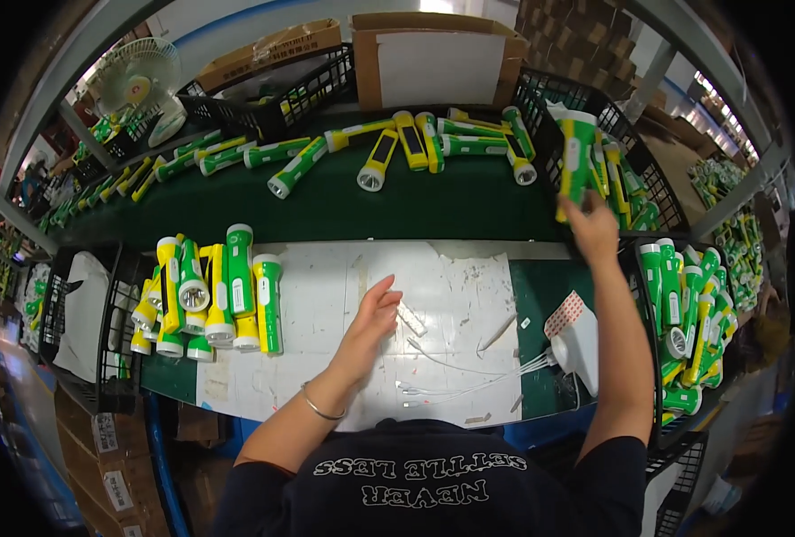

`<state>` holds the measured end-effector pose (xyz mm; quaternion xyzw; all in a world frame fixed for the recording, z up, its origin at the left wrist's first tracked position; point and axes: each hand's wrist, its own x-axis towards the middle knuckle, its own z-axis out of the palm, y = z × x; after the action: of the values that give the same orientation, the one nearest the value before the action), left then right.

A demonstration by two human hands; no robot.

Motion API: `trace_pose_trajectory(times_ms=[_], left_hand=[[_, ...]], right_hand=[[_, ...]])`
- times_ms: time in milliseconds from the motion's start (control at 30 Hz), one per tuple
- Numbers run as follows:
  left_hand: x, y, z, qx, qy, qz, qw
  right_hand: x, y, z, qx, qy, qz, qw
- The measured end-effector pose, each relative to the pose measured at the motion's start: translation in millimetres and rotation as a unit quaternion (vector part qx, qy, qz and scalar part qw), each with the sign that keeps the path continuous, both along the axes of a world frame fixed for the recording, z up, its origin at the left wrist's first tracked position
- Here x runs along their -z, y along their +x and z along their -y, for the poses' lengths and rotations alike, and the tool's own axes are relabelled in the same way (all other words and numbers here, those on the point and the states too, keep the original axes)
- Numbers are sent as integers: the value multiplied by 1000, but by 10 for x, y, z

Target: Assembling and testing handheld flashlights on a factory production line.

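In the head view, the right hand (594, 228) is reached far out and closed around the lower, yellow end of a green torch (578, 148). The torch stands nearly upright above the fingers, with its white head upward; perhaps it is held by this end so that the head and the side stay uncovered. The left hand (375, 313) is half open with the fingers loosely bent, and I see nothing in it. A white strip (412, 319) lies just beside its fingertips; whether they touch, I cannot tell.

To the left of the left hand, a pile (241, 286) of torches leans together on the worktop (317, 385), probably to keep them within easy reach. To the right of this hand, white cables (522, 365) lie spread. Beyond both hands, more torches rest on the belt (326, 210), pointing in different directions.

About edges: just behind the right hand comes the upper crate (655, 170), and nearer to the body, beside the right forearm, the lower crate (679, 432), also filled with torches. Their walls limit movement toward the right. Between the two hands there is wider room, over the belt's near edge, with only the flat cables lower down.
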<state>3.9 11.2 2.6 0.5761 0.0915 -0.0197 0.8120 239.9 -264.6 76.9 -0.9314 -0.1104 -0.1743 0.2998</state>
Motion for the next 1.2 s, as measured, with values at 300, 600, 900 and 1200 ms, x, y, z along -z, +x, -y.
trace_pose_trajectory(times_ms=[300,600,900,1200], left_hand=[[83,96,-54,13,-39,-39,998],[179,45,-113,-1,-28,-53,998],[263,126,-241,18,-8,-35,999],[-191,214,70,58,440,210,871]], right_hand=[[-17,1202,576,213,-217,-43,952],[749,1555,-564,-52,-375,-174,909],[433,1138,-557,-63,-347,-75,933],[-579,-875,-746,-455,-31,-291,841]])
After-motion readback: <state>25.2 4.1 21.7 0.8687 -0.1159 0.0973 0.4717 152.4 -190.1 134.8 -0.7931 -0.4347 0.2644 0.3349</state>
